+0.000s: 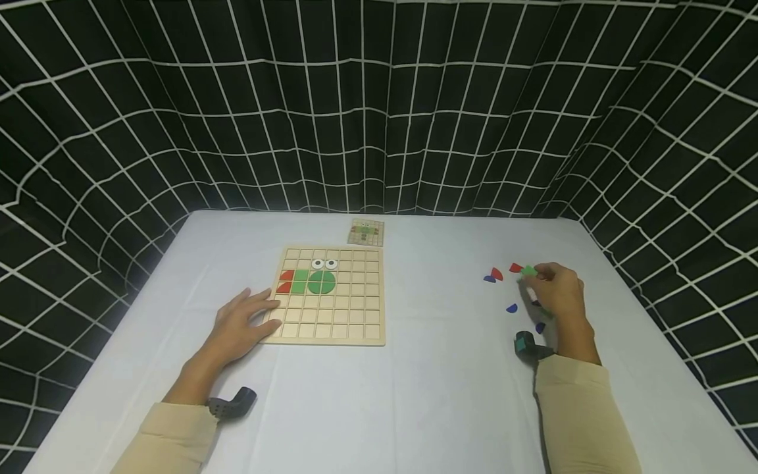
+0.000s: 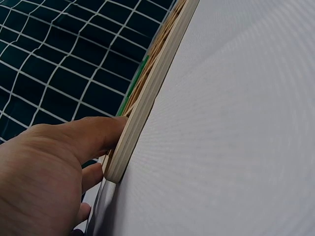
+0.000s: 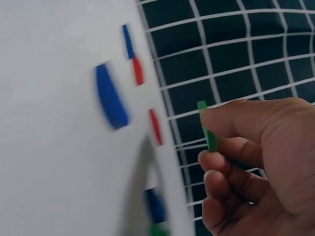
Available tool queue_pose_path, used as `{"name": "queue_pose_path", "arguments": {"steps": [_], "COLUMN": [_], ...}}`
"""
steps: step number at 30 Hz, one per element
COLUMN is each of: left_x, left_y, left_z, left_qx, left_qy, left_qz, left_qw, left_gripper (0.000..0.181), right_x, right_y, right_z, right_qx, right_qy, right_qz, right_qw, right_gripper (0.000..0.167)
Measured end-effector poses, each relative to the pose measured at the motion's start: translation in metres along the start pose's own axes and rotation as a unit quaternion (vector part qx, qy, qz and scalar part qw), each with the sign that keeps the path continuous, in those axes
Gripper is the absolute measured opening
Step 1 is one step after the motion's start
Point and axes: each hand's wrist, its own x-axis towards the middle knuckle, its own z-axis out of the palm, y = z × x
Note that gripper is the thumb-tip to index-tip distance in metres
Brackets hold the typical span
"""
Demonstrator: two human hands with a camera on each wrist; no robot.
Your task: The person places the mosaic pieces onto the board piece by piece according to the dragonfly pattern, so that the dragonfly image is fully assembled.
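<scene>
My left hand (image 1: 239,326) rests at the left edge of a wooden grid board (image 1: 355,316), its fingertips touching the rim. Set in the board are green quarter-circle pieces (image 1: 322,282) forming a disc, light green squares (image 1: 300,282), red pieces (image 1: 286,282) and two round eye pieces (image 1: 324,264). Over at the right, my right hand (image 1: 559,289) pinches a small green square piece (image 3: 212,142) between thumb and fingers, raised off the table. Close by lie loose blue pieces (image 1: 512,308) and red pieces (image 1: 497,274); the hand partly covers some others.
A small pattern card (image 1: 367,233) lies behind the board, picturing coloured shapes on a grid. A white cloth (image 1: 438,382) covers the table. Black netting-patterned curtains (image 1: 450,131) with white lines surround its back and sides.
</scene>
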Motion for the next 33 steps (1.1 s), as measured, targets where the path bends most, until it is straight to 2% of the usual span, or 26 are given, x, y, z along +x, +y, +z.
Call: {"name": "queue_pose_path", "arguments": {"steps": [3,9,12,18,21,27,29,33], "left_x": [0.000,-0.001,-0.002,-0.003,-0.003,-0.002,-0.002,-0.002], "left_y": [0.000,0.000,0.000,0.002,0.002,0.002,0.001,0.001], "left_z": [0.000,-0.001,-0.001,-0.003,-0.004,-0.004,-0.003,-0.001], "left_qx": [-0.001,-0.001,0.000,-0.002,-0.003,-0.004,-0.003,-0.002], "left_qy": [-0.001,-0.001,0.000,-0.004,-0.006,-0.006,-0.007,-0.009], "left_qz": [-0.002,-0.002,-0.001,-0.002,-0.002,-0.008,-0.008,-0.007], "left_qw": [1.0000,1.0000,1.0000,1.0000,1.0000,0.9999,0.9999,0.9999], "left_gripper": [0.045,0.044,0.044,0.044,0.044,0.045,0.045,0.046], "right_x": [-0.005,-0.015,-0.023,-0.040,-0.050,-0.073,-0.080,-0.096], "right_y": [-0.011,-0.033,-0.045,-0.068,-0.080,-0.101,-0.107,-0.122], "right_z": [-0.008,-0.021,-0.028,-0.038,-0.042,-0.051,-0.053,-0.056], "right_qx": [0.011,0.029,0.032,0.044,0.058,0.095,0.113,0.155], "right_qy": [0.016,0.012,0.013,0.022,0.037,0.087,0.097,0.090], "right_qz": [-0.018,-0.077,-0.116,-0.162,-0.196,-0.291,-0.325,-0.396], "right_qw": [0.9997,0.9966,0.9927,0.9855,0.9783,0.9480,0.9339,0.9004], "right_gripper": [0.052,0.048,0.046,0.044,0.039,0.028,0.026,0.031]}}
